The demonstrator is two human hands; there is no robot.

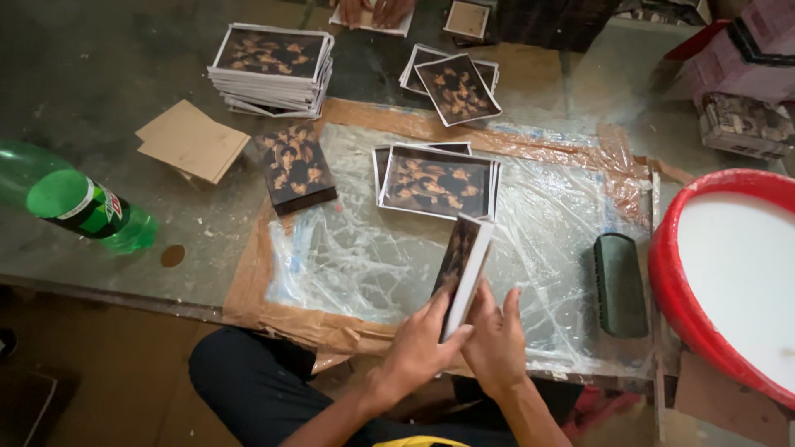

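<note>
Where the hands meet, low centre of the frame: a mounted photo panel stands on edge, tilted, dark print facing left, white edge facing right
Left hand: fingers and thumb clamped on the panel's lower left side
Right hand: fingers closed against the panel's lower right edge
Beneath: clear plastic sheet taped down with brown tape on the worktable
Just above the panel: short pile of white-bordered prints
Centre left: finished dark panel, lying flat
Upper left: tall stack of prints; brown cardboard squares below it
Upper centre: two loose prints
Top edge: another person's hands on a white sheet
Far left: green plastic bottle on its side
Right: dark brush block beside a red basin of white liquid
</note>
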